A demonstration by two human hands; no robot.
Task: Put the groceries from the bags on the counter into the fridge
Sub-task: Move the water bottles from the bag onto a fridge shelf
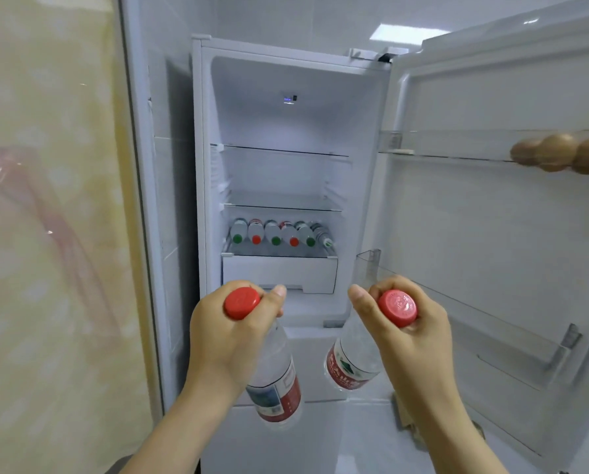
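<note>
My left hand [224, 333] grips the neck of a clear water bottle [276, 381] with a red cap and red label, hanging downward. My right hand [409, 333] grips a second red-capped water bottle [353, 357] the same way. Both are held in front of the open white fridge [286, 107]. On its lowest glass shelf [279, 251] several bottles [276, 232] lie on their sides, caps facing out, some green and some red. The two upper shelves hold nothing visible.
The fridge door [491, 234] stands open to the right. Brown eggs [560, 153] sit in its upper door rack; the lower door rack [474, 313] looks bare. A white drawer [279, 273] lies under the bottle shelf. A pale yellow wall panel [53, 234] fills the left.
</note>
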